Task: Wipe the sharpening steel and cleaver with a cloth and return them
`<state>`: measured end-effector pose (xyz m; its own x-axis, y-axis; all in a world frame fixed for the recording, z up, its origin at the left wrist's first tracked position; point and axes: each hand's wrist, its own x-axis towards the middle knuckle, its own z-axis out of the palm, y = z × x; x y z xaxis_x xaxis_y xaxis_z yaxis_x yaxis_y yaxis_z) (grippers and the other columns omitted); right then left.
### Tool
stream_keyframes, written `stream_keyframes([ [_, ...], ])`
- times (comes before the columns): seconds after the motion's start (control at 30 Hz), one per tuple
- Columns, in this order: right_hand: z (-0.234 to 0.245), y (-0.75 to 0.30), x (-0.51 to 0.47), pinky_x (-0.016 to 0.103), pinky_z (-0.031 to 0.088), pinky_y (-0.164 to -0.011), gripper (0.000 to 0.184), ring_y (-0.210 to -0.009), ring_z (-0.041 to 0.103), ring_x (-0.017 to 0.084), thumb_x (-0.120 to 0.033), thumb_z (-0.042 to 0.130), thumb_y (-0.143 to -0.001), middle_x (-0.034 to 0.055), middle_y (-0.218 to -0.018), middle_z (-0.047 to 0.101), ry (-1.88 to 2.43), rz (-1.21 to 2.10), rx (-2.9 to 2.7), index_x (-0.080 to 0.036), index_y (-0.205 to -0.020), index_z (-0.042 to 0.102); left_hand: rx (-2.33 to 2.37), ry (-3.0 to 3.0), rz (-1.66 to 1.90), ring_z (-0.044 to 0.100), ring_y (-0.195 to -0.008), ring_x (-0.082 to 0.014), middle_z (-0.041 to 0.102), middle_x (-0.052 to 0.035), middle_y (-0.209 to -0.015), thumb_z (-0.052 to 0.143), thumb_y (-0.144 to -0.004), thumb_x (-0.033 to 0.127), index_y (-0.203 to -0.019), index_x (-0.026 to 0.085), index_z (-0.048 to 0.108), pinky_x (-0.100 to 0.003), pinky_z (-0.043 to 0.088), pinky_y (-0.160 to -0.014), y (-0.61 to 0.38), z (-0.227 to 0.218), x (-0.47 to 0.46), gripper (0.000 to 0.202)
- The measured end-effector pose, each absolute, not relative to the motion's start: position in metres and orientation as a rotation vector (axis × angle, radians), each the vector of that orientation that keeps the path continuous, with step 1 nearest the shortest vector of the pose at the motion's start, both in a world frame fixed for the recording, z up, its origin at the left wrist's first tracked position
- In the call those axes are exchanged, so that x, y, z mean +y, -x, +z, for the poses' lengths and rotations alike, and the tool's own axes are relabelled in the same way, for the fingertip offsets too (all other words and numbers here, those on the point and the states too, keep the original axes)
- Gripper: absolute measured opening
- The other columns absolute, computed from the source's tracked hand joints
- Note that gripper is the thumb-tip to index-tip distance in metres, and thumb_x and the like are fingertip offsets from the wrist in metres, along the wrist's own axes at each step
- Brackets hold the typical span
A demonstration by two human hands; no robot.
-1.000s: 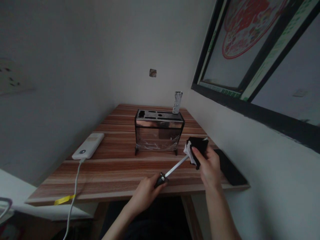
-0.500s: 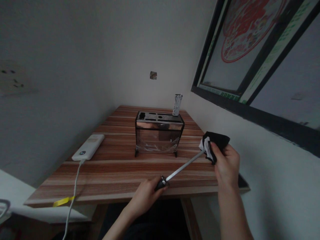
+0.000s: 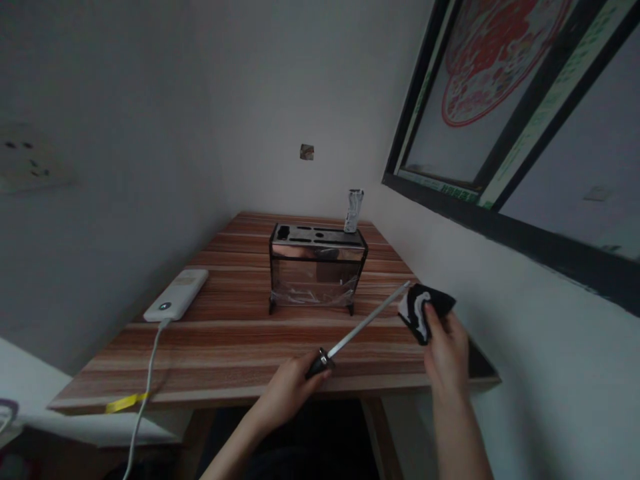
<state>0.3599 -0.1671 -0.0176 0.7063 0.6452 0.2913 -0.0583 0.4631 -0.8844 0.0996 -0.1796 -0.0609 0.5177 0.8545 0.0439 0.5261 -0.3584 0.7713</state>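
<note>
My left hand (image 3: 291,389) is closed round the black handle of a sharpening steel (image 3: 369,320), whose pale metal rod slants up to the right over the table. In my right hand (image 3: 449,350) a folded black-and-white cloth (image 3: 425,308) is pinched between thumb and fingers. The rod's tip lies close to the cloth's left side, apart from it. Behind the steel stands a knife block (image 3: 317,267) with a slotted metal top and clear front. A pale handle (image 3: 353,211) sticks up at its right end.
The wood-grain table (image 3: 240,340) meets walls on both sides. At its left lies a white power bank (image 3: 177,295) with a white cable (image 3: 150,380) running over the front edge, past a yellow strip (image 3: 125,403). A dark-framed window (image 3: 450,193) is at right.
My right hand has moved slightly down with the cloth, which has come off the rod, so the rod's tip now shows. The left hand with the steel has shifted slightly left.
</note>
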Motion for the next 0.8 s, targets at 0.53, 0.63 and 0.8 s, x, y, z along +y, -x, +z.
stream_keyframes([
  [0.53,-0.073,-0.255,-0.197,0.028,0.049,-0.076,0.039,-0.087,0.064,0.019,-0.04,0.077,-0.061,0.0039,-0.092,0.071,1.065,1.045,-0.622,-0.02,-0.093,0.067,0.981,-1.834,0.8,0.061,-0.09,-0.0211,0.069,-0.0048,-0.099,0.046,-0.089,0.039,-0.103,0.015,0.06,-0.025,0.043,-0.08,-0.099,-0.066,-0.171,0.032],
  [0.63,-0.074,-0.254,-0.195,0.028,0.048,-0.077,0.038,-0.088,0.064,0.019,-0.039,0.076,-0.063,0.004,-0.093,0.07,1.06,1.039,-0.633,-0.02,-0.095,0.067,0.982,-1.827,0.805,0.061,-0.089,-0.0211,0.069,-0.005,-0.099,0.043,-0.089,0.04,-0.104,0.015,0.06,-0.026,0.044,-0.08,-0.098,-0.067,-0.171,0.033],
  [0.8,-0.075,-0.254,-0.192,0.027,0.048,-0.073,0.036,-0.083,0.064,0.018,-0.039,0.076,-0.064,0.0035,-0.089,0.071,1.065,1.025,-0.643,-0.02,-0.093,0.068,0.999,-1.815,0.83,0.058,-0.096,-0.0203,0.065,-0.0064,-0.106,0.04,-0.09,0.041,-0.113,0.018,0.055,-0.026,0.043,-0.085,-0.096,-0.073,-0.175,0.036],
])
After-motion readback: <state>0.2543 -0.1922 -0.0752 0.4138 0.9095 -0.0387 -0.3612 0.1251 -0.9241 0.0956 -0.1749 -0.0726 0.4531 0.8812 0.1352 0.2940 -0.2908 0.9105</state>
